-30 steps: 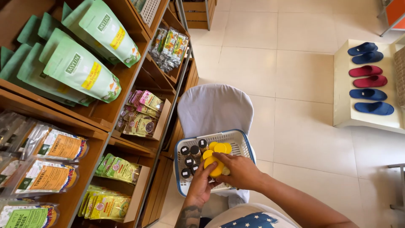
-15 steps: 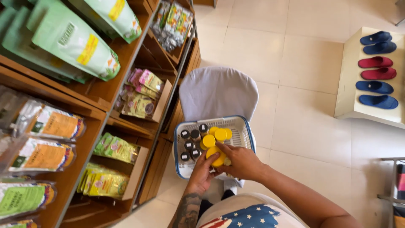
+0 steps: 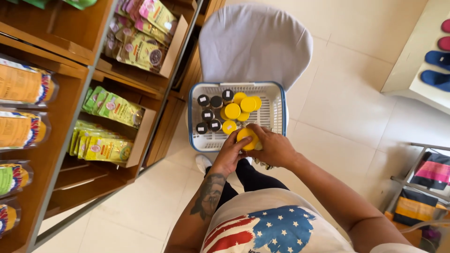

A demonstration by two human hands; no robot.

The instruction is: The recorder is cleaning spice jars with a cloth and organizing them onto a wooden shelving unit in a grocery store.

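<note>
A white plastic basket with a blue rim [image 3: 274,100] rests on a grey-covered seat [image 3: 255,42] in front of me. Inside it stand several jars with yellow lids [image 3: 233,111] and several jars with black lids [image 3: 209,115]. Both hands are at the basket's near edge, wrapped around one yellow-lidded jar [image 3: 246,137]. My left hand [image 3: 229,154] grips it from the left side. My right hand [image 3: 272,147] cups it from the right and partly hides it.
A wooden shelf unit [image 3: 61,112] at my left holds green and yellow snack packets [image 3: 112,107] in cardboard trays. A low white rack with blue and red slippers [image 3: 436,65] stands at far right. Folded cloths [image 3: 429,173] hang on a rack at lower right. Pale floor tiles lie around the seat.
The view has moved closer to the basket and tilted down. My two hands stay together on the yellow-lidded jar at the basket's near edge.
</note>
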